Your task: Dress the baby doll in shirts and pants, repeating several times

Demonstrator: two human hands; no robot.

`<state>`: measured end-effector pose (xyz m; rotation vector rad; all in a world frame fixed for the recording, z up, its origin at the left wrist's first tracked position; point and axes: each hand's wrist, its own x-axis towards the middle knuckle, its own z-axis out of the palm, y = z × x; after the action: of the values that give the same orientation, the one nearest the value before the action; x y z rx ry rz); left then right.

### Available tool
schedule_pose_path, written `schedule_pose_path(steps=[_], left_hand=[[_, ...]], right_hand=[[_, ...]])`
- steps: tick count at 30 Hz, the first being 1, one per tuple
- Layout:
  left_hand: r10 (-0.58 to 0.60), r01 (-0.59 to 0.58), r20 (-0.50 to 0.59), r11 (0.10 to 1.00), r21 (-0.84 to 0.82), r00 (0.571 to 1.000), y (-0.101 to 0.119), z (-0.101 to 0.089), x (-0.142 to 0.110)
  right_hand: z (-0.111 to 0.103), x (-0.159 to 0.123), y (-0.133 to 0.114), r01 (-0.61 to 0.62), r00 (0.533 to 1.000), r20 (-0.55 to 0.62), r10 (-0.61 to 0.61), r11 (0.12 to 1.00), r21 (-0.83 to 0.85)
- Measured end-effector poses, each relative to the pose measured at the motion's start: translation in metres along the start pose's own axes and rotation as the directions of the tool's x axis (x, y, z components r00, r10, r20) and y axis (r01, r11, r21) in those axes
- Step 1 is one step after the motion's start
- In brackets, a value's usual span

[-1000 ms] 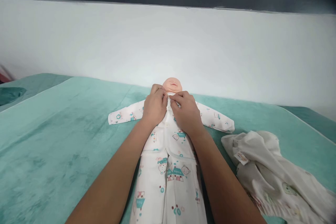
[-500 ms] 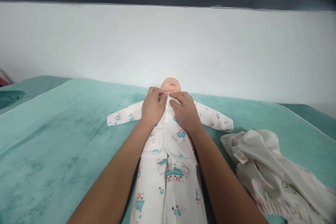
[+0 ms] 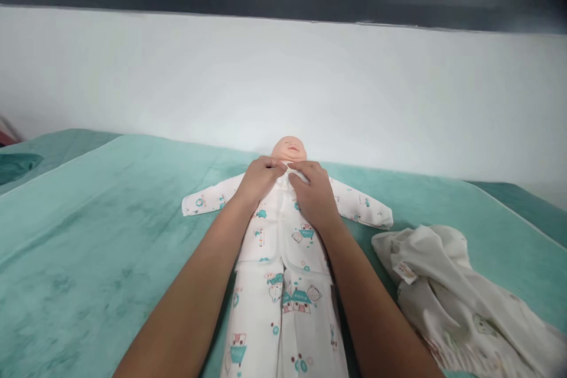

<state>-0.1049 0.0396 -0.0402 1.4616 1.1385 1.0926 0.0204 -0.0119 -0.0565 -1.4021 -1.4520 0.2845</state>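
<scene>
The left hand (image 3: 260, 179) and right hand (image 3: 313, 192) touch the top of the printed shirt (image 3: 286, 233) beneath them; whether either grips it, I cannot tell. Right of the right hand, a crumpled garment (image 3: 460, 295) bears an illegible tag (image 3: 404, 272).

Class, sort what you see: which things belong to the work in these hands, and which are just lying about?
Part of the work:
left hand and right hand, at the neckline
printed white top
doll wearing it
matching trousers, probably part of the outfit

Just lying about:
crumpled pale garment, off to the right
green cover, spread underneath
</scene>
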Motion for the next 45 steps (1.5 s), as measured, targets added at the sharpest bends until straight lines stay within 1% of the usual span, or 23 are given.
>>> schedule_pose_path(steps=[2, 5, 9, 13, 15, 17, 21, 25, 28, 31, 33, 35, 38, 42, 45], left_hand=[[-0.008, 0.009, 0.014, 0.997, -0.071, 1.000, -0.001, -0.001, 0.001], [-0.006, 0.009, 0.028, 0.991, -0.130, 1.000, -0.002, -0.003, 0.000], [-0.009, 0.015, 0.038, 0.985, -0.174, 0.999, -0.002, -0.004, -0.002], [-0.035, 0.046, 0.065, 0.983, -0.175, 0.997, -0.002, -0.005, -0.003], [-0.037, 0.047, 0.068, 0.988, -0.149, 0.997, -0.002, -0.005, -0.003], [-0.007, 0.012, 0.052, 0.994, -0.105, 0.999, -0.002, -0.005, -0.002], [0.058, -0.060, 0.030, 0.997, 0.042, 0.998, -0.003, -0.003, -0.002], [0.137, -0.123, -0.058, 0.971, 0.204, 0.989, -0.005, 0.003, -0.001], [0.195, -0.167, -0.098, 0.957, 0.236, 0.976, -0.007, 0.005, -0.001], [0.293, -0.262, -0.077, 0.924, 0.280, 0.953, -0.008, 0.006, -0.002], [0.383, -0.344, -0.053, 0.875, 0.341, 0.922, -0.008, 0.006, -0.002], [0.437, -0.389, -0.028, 0.828, 0.403, 0.899, -0.007, 0.006, -0.003], [0.455, -0.411, 0.008, 0.797, 0.444, 0.891, -0.007, 0.006, -0.004], [0.474, -0.448, 0.059, 0.777, 0.442, 0.879, -0.006, 0.004, -0.004], [0.467, -0.447, 0.070, 0.776, 0.446, 0.881, -0.006, 0.003, -0.004]], right_hand=[[0.000, 0.000, -0.001, -0.010, 1.000, 0.008, 0.010, 1.000, 0.000], [-0.001, 0.000, -0.001, -0.019, 0.999, 0.028, 0.019, 1.000, 0.013], [-0.002, 0.000, 0.000, -0.032, 0.998, 0.064, 0.030, 0.999, 0.023], [-0.002, -0.001, 0.000, -0.021, 0.998, 0.056, 0.019, 0.999, 0.029], [-0.003, -0.001, -0.001, -0.016, 0.999, 0.050, 0.015, 0.999, 0.035], [-0.003, -0.001, -0.001, -0.012, 0.999, 0.046, 0.010, 0.999, 0.036], [-0.003, -0.001, -0.001, 0.009, 0.999, 0.053, -0.010, 1.000, 0.028], [-0.002, -0.002, 0.000, 0.033, 0.999, 0.038, -0.033, 0.999, -0.010], [-0.002, -0.002, 0.000, 0.043, 0.999, 0.035, -0.041, 0.997, -0.068], [-0.002, -0.001, 0.001, 0.051, 0.998, 0.045, -0.046, 0.993, -0.111], [-0.002, 0.000, 0.002, 0.061, 0.997, 0.048, -0.056, 0.992, -0.115], [-0.002, 0.001, 0.003, 0.075, 0.996, 0.045, -0.071, 0.992, -0.101], [-0.002, 0.000, 0.003, 0.092, 0.995, 0.036, -0.089, 0.990, -0.106], [-0.002, -0.002, -0.001, 0.087, 0.996, 0.046, -0.081, 0.982, -0.165], [-0.002, -0.002, -0.001, 0.083, 0.996, 0.044, -0.077, 0.983, -0.162]])
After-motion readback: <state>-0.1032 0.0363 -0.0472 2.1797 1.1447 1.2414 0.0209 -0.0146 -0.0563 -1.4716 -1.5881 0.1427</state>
